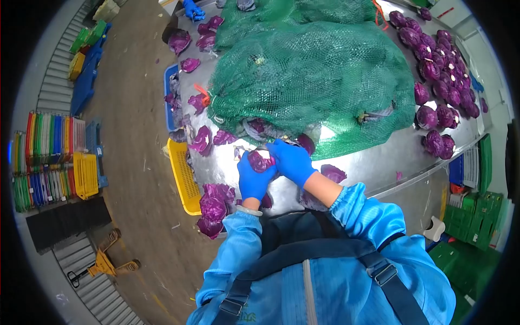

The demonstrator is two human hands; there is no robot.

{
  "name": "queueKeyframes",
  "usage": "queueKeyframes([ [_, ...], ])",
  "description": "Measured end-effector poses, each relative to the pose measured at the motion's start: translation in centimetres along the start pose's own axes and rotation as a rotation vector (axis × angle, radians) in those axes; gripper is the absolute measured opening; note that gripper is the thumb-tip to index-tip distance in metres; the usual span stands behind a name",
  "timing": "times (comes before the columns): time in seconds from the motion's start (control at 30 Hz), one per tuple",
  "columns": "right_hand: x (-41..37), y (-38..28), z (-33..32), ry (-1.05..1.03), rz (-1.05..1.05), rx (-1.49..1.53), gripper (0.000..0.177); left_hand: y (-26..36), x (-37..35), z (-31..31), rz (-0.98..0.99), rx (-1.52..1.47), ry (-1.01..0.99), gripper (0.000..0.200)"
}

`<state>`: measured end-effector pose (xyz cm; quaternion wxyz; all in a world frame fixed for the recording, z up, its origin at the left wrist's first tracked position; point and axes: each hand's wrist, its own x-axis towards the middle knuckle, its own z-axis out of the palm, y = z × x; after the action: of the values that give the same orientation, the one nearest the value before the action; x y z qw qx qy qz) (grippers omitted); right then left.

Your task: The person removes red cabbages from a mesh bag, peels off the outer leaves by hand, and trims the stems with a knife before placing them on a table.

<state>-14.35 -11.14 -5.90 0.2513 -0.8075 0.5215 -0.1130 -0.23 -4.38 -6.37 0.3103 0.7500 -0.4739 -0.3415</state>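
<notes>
A red cabbage (261,160) with a pale patch on top rests in my left hand (253,180), whose blue-gloved fingers wrap round it from the near side. Against its right side is my right hand (291,161), also blue-gloved, with curled fingers; what they grip is hidden. Just beyond both hands lies a full green mesh bag (314,81), with cabbages showing at its near opening. Loose purple leaves (202,141) are scattered over the metal table (287,197) around my hands.
Trimmed red cabbages (444,67) are heaped at the table's right. A yellow crate (184,179) and a blue crate (169,97) holding leaves stand along the left edge. Another person's gloved hand (193,10) shows at the far left. A pallet jack (105,262) sits on the floor.
</notes>
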Motion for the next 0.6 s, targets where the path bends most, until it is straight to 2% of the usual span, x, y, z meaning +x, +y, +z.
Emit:
queueKeyframes([
  [0.07, 1.6, 2.0, 0.9, 0.019, 0.126, -0.013, 0.032, 0.6, -2.1, 0.9, 0.221, 0.211, 0.031, 0.094],
  [0.1, 2.5, 1.4, -1.3, -0.143, 0.16, 0.018, 0.036, 1.2, -3.8, 1.1, 0.262, 0.281, 0.035, 0.095],
  [0.2, 1.5, 2.7, 0.5, 0.003, 0.042, 0.26, 0.037, -1.6, -4.8, 1.2, 0.281, -0.008, 0.058, 0.1],
  [0.23, 0.6, 2.2, 0.7, 0.011, 0.1, 0.374, 0.041, -3.5, -5.0, 0.8, 0.28, -0.11, -0.005, 0.102],
  [0.27, -0.3, 1.9, 1.4, 0.019, 0.095, 0.346, 0.037, -5.0, -5.3, 0.0, 0.276, -0.216, -0.067, 0.104],
  [0.3, 0.0, 2.0, 1.1, 0.003, 0.088, 0.257, 0.035, -5.1, -5.8, -0.9, 0.317, -0.182, -0.079, 0.106],
  [0.33, 0.4, 2.2, 1.0, -0.013, 0.08, 0.17, 0.034, -5.0, -6.5, -0.9, 0.286, -0.236, -0.041, 0.106],
  [0.4, 1.2, 2.2, 0.0, 0.061, 0.282, 0.227, 0.032, -4.6, -7.5, -0.4, 0.083, -0.286, 0.07, 0.105],
  [0.43, 2.1, 2.7, 0.3, -0.028, 0.249, 0.331, 0.044, -4.2, -7.6, -0.1, 0.038, -0.293, 0.166, 0.099],
  [0.47, 1.6, 2.7, 1.2, 0.027, 0.154, 0.257, 0.05, -4.0, -7.9, 0.0, -0.018, -0.31, 0.201, 0.096],
  [0.53, -1.1, -0.1, -1.1, 0.129, -0.025, 0.095, 0.062, -2.3, -8.5, -0.3, -0.141, -0.355, 0.26, 0.089],
  [0.57, -2.1, -1.1, -2.4, 0.015, -0.047, 0.121, 0.075, -4.2, -8.6, -0.3, -0.159, -0.43, 0.242, 0.08],
  [0.6, -3.3, -1.8, -2.6, -0.054, 0.043, 0.239, 0.07, -5.1, -8.4, -1.0, -0.169, -0.323, 0.155, 0.074],
])
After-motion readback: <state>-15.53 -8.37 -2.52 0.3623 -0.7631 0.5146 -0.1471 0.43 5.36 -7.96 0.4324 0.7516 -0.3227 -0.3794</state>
